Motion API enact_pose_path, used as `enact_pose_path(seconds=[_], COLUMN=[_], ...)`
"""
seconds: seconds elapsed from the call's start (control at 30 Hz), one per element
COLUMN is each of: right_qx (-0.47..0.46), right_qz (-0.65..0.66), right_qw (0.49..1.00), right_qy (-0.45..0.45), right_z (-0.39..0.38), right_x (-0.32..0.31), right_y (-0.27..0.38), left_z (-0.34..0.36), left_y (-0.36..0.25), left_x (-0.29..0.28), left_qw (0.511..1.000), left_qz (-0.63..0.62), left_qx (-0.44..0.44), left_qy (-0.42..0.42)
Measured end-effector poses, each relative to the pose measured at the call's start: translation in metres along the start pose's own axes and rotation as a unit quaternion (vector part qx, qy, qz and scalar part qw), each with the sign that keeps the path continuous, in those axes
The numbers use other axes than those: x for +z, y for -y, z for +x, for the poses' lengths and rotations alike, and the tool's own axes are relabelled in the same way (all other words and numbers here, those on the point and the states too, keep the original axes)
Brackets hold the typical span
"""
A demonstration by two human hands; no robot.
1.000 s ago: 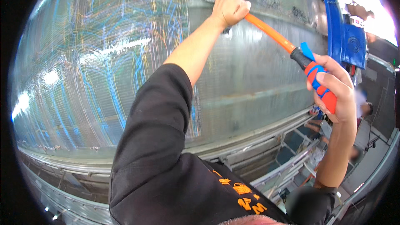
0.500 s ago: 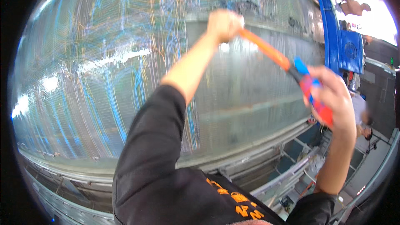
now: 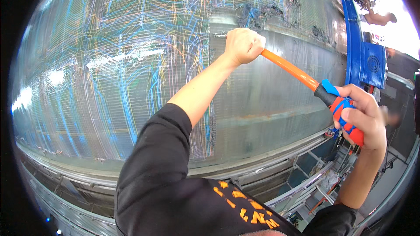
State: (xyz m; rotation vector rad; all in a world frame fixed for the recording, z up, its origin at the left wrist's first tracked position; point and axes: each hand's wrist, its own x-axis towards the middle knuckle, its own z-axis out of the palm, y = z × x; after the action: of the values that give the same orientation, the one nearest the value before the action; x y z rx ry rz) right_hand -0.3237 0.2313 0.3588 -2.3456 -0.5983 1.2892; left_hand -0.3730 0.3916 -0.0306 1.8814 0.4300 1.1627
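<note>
My left hand point(image 3: 245, 46) is closed round the upper end of a long-handled tool point(image 3: 291, 69) with an orange shaft. A small metal piece point(image 3: 220, 35) shows past this fist; whether it belongs to the tool I cannot tell, and the tool's head is hidden. My right hand point(image 3: 365, 116) wraps the tool's grip, which is red and blue below a black collar. The tool slants across a large grey metal surface point(image 3: 271, 91). Just beyond my left hand lies a torn, dark clump of blue and black strands point(image 3: 253, 16).
On the left, a glossy layer of blue, yellow and white strands point(image 3: 118, 78) covers the surface. A blue machine frame point(image 3: 372, 63) stands at the right. Metal rails point(image 3: 262, 152) run along the near edge. Another person's arm point(image 3: 379, 19) shows at the far right.
Both hands and the tool have shifted right and slightly down in the picture. The grip on the tool stays the same.
</note>
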Motion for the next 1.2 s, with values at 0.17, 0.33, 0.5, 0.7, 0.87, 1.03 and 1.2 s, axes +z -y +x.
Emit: enact_pose_path(seconds=[0.17,0.33,0.5,0.7,0.87,1.03,1.2], right_qx=[0.02,-0.058,-0.035,0.052,0.051,-0.074,0.009], right_qz=[0.013,-0.027,0.05,0.046,0.117,0.061,0.155], right_qw=[0.998,0.998,0.998,0.998,0.991,0.992,0.986], right_qy=[-0.059,0.008,-0.024,0.005,-0.043,-0.079,-0.056], right_z=[0.025,-0.005,0.01,-0.117,-0.14,-0.019,-0.009], right_x=[0.018,0.007,0.021,0.022,0.077,0.064,0.025], right_y=[0.017,-0.01,-0.047,-0.123,-0.168,-0.079,-0.075], left_z=[0.062,0.02,0.05,-0.076,-0.108,0.019,0.043], left_y=[0.045,0.029,0.02,-0.101,-0.101,0.03,0.015], left_x=[-0.014,0.001,-0.017,-0.017,-0.001,0.021,0.027], left_qw=[0.998,0.995,0.99,0.99,0.973,0.975,0.982], left_qz=[0.043,0.011,0.043,-0.001,-0.031,0.017,0.041], left_qx=[0.003,0.088,-0.011,0.016,0.041,0.105,0.05], left_qy=[0.05,-0.042,0.13,0.142,0.226,0.195,0.176])
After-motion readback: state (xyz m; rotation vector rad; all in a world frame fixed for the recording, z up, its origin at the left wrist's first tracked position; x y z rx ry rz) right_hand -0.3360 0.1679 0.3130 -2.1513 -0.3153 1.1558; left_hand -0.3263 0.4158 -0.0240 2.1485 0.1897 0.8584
